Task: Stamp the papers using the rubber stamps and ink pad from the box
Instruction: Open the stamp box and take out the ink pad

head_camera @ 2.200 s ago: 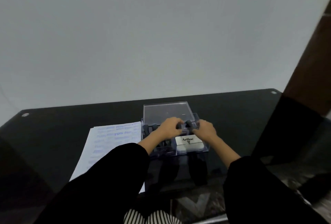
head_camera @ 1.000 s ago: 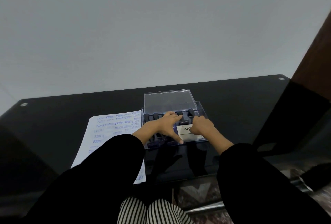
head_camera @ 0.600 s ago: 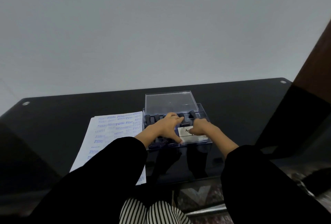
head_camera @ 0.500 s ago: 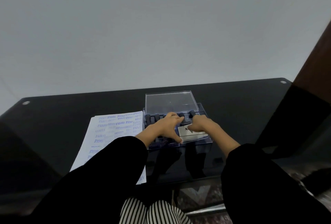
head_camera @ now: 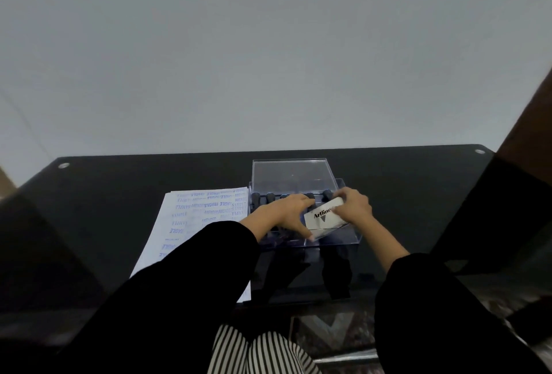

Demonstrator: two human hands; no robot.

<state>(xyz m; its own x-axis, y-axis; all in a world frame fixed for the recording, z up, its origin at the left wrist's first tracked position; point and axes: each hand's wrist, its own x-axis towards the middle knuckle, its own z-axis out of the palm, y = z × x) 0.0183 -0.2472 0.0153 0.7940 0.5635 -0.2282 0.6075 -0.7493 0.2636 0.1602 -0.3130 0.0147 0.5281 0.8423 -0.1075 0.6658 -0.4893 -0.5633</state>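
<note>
The Artline ink pad (head_camera: 324, 217), flat in the clear box (head_camera: 337, 243) a moment ago, now tilts up. The right hand (head_camera: 354, 207) pinches its far edge and the left hand (head_camera: 283, 213) braces it with straight fingers. It is probably coming out for inking.

I read this as a desk in an office or a home study, I can't tell which: a black glass table (head_camera: 119, 209) with metal studs (head_camera: 63, 165) at its far corners, a bare pale wall (head_camera: 268, 59) behind, and stamped papers (head_camera: 191, 224) beside a clear stamp box (head_camera: 337, 240).
</note>
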